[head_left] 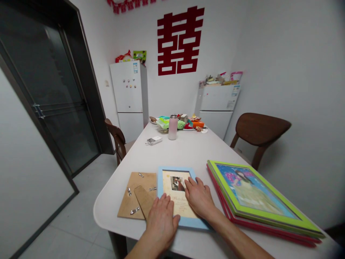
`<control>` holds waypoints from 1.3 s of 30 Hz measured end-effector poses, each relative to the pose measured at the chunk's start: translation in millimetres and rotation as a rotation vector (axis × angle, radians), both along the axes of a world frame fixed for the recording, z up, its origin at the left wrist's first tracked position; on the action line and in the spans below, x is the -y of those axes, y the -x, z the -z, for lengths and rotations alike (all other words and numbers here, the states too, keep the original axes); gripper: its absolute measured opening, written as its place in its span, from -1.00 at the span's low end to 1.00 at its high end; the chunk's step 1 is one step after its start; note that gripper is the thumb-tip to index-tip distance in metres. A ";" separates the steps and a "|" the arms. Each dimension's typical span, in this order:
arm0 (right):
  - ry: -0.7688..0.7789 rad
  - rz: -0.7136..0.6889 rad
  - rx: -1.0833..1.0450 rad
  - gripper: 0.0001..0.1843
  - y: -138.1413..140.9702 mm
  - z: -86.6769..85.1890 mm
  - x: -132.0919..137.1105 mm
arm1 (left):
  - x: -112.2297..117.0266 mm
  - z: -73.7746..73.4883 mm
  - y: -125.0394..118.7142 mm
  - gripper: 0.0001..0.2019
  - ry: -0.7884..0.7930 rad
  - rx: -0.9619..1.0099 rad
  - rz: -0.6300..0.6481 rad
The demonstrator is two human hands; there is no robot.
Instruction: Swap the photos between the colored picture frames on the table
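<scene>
A light blue picture frame (160, 180) lies face up near the front of the table, with a cream insert sheet (176, 207) bearing a small photo inside it. My left hand (163, 217) rests on the frame's lower left side, fingers stretched out and thumb over the insert. Across its right side lies my right hand (199, 197), fingers spread and slightly bent, tips on the insert near the photo. Left of the frame is a brown backing board (125, 205) with several metal clips and a stand leg (144, 199), partly hidden by my left hand.
On the right, a stack of larger frames has a green frame (231, 201) on top and red ones beneath. A pink bottle (173, 127), a small silver-white device (154, 140) and assorted packets (165, 123) sit farther back. Wooden chairs (260, 129) flank the white table (185, 151).
</scene>
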State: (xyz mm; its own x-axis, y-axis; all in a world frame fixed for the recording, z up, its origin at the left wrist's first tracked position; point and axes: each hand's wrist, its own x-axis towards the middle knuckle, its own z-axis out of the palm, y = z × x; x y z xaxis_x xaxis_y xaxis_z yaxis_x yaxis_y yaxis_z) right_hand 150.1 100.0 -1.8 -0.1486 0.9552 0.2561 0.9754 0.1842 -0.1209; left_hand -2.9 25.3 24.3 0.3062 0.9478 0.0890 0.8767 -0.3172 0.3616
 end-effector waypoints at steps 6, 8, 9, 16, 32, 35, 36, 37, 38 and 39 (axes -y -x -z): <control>0.031 -0.079 -0.112 -0.64 18.2 -24.7 15.3 | 10.9 -4.8 67.2 -0.38 -0.016 0.010 -0.036; 0.069 -0.237 -0.186 -0.61 40.3 -37.3 29.6 | 11.9 3.2 96.9 -0.35 -0.002 -0.040 -0.204; 0.092 -0.321 -0.214 -0.60 53.3 -41.6 37.1 | 11.9 8.5 108.9 -0.35 -0.003 -0.053 -0.263; 0.132 -0.430 -0.267 -0.52 117.0 -32.6 58.0 | 12.3 41.3 136.3 -0.47 -0.160 -0.014 -0.228; 0.141 -0.292 -0.397 -0.54 -12.3 -42.9 55.1 | -8.7 7.6 20.2 -0.46 -0.223 0.059 0.054; 0.150 -0.258 -0.344 -0.55 -28.3 -30.2 53.3 | -13.0 14.7 3.9 -0.47 -0.164 0.041 0.082; 0.141 -0.257 -0.324 -0.55 -30.6 -27.0 52.1 | -13.9 14.7 1.8 -0.48 -0.146 0.030 0.079; 0.129 -0.260 -0.303 -0.55 -31.7 -24.1 50.7 | -14.6 13.6 0.9 -0.48 -0.125 0.019 0.071; 0.117 -0.263 -0.282 -0.55 -32.1 -21.4 49.2 | -15.1 11.6 0.7 -0.49 -0.100 0.005 0.062; 0.104 -0.266 -0.262 -0.55 -32.1 -18.8 47.7 | -15.5 9.3 1.0 -0.51 -0.073 -0.009 0.057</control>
